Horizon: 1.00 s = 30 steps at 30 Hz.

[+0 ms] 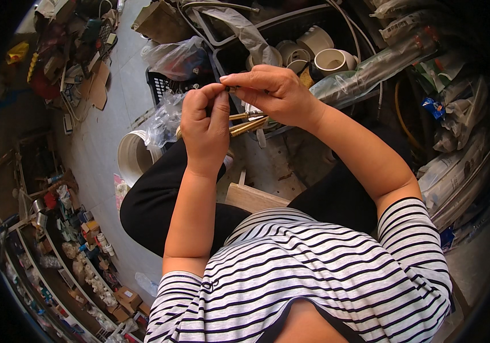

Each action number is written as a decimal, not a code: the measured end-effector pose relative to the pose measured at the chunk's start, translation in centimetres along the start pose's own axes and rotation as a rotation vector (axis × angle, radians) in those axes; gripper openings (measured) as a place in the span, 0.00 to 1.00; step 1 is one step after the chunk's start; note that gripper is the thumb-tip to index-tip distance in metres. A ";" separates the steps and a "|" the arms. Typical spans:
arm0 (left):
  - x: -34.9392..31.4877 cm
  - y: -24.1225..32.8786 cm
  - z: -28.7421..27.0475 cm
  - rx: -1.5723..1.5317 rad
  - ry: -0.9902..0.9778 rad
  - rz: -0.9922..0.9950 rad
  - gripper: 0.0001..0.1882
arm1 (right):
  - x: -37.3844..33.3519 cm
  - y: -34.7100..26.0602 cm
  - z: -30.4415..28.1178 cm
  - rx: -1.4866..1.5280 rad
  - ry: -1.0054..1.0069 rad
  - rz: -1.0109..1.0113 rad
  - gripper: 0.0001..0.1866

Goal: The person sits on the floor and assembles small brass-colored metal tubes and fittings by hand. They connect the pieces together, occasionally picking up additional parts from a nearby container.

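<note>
My left hand and my right hand meet at the fingertips in front of me. Thumb and fingers of both are pinched on a small dark piece. Most of that piece is hidden by the fingers, and its kind cannot be made out. Just below the hands lie brass-coloured rods or tubes, partly covered by my left hand. Whether the left hand touches them does not show.
A black crate with white pipe fittings stands beyond my hands. To the left are a white bucket and crumpled clear plastic. Plastic-wrapped long pieces lie at right. Laden shelves line the lower left.
</note>
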<state>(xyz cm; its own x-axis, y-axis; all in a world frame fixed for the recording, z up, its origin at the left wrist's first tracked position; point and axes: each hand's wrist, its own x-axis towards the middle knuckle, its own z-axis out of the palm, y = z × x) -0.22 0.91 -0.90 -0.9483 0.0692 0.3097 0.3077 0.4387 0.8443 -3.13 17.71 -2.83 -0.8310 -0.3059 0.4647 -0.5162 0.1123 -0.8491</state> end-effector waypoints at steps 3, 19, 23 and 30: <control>-0.1 -0.3 0.2 -0.043 0.012 -0.014 0.05 | 0.1 0.0 -0.1 0.027 0.001 0.005 0.12; 0.0 -0.3 0.2 -0.041 0.032 -0.029 0.05 | 0.0 0.2 0.3 0.302 -0.011 0.168 0.08; 0.0 -0.1 0.3 -0.043 0.042 -0.054 0.05 | 0.1 0.2 0.5 0.393 -0.005 0.198 0.08; 0.0 0.1 0.1 -0.004 0.045 -0.084 0.04 | 0.1 0.3 0.6 0.468 -0.015 0.276 0.08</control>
<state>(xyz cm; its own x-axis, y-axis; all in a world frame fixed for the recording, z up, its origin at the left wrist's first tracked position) -0.22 1.06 -0.88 -0.9664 -0.0085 0.2570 0.2274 0.4381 0.8697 -3.27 17.16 -3.15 -0.9178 -0.3380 0.2082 -0.1291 -0.2419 -0.9617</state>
